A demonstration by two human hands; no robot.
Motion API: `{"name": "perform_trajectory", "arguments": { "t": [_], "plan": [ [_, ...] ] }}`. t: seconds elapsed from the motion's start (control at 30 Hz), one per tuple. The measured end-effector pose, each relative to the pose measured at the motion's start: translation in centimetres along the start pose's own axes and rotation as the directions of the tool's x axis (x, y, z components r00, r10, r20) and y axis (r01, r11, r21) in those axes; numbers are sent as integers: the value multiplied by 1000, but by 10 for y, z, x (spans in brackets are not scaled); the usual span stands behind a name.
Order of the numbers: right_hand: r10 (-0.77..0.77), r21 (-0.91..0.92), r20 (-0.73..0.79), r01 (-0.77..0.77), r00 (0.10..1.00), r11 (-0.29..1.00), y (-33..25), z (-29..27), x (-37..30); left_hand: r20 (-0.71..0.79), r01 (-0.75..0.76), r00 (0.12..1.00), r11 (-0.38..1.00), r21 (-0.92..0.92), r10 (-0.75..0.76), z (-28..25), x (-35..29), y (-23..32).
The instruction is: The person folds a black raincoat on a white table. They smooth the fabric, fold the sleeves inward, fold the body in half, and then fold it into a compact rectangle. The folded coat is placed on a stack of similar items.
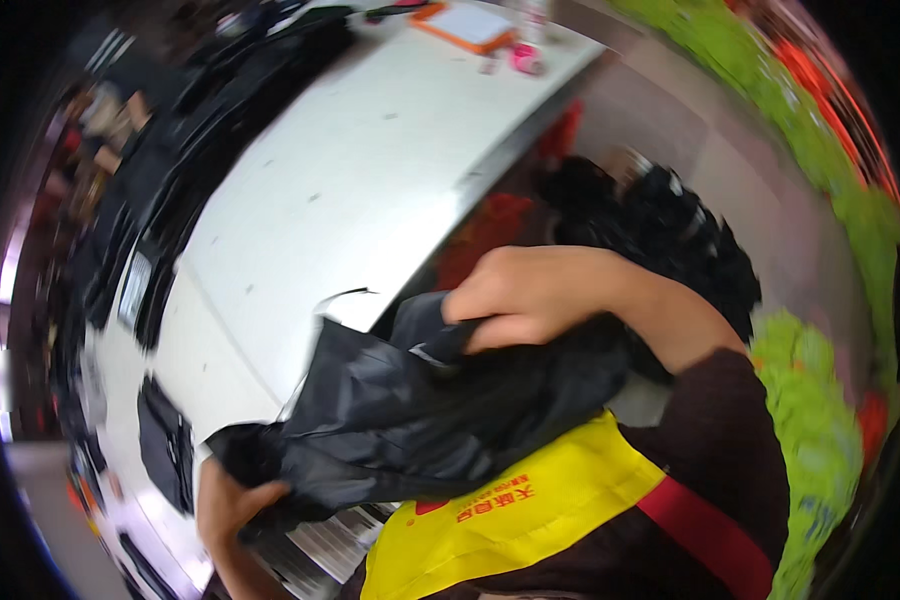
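A black fabric garment or bag (390, 410) is stretched between my two hands, above the near edge of the white table and in front of my yellow apron (530, 510). My right hand (510, 300) pinches its upper right part, fingers closed on the cloth. At its lower left end, my left hand (232, 505) grips a bunched part, the thumb lying over the cloth. A thin dark strip or cord (348, 294) sticks up by its top edge. Folds hide the exact kind of the piece.
The white table (360, 190) runs away from me, with black fabric pieces (200, 150) piled along its left side. An orange-framed tray (465, 27) and a pink item (526, 58) lie at its far end. Black (685, 240) and lime-green heaps (805, 420) sit on the right.
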State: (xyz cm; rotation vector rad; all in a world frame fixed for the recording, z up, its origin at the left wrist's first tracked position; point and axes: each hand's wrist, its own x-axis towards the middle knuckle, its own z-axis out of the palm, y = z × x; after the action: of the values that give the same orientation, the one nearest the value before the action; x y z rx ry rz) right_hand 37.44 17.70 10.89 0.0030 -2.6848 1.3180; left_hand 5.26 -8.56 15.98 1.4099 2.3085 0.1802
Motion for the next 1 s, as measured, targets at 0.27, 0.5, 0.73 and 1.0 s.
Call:
{"name": "perform_trajectory", "arguments": {
  "t": [0.27,0.5,0.73,1.0],
  "plan": [
    [333,2,502,-387,798,922,32,57,-24,-615,-571,776,258,-779,-141,86,-75,-115],
    [426,-37,418,-453,802,891,-31,-44,5,-389,-99,909,833,-545,-147,55,-111,-74],
    [-38,119,139,21,990,993,-36,-144,90,-903,246,406,935,257,141,-104,-103,-138],
    [-197,-443,-600,-117,775,889,194,-268,309,-798,595,483,804,-2,-360,-223,225,-123]
  ]
}}
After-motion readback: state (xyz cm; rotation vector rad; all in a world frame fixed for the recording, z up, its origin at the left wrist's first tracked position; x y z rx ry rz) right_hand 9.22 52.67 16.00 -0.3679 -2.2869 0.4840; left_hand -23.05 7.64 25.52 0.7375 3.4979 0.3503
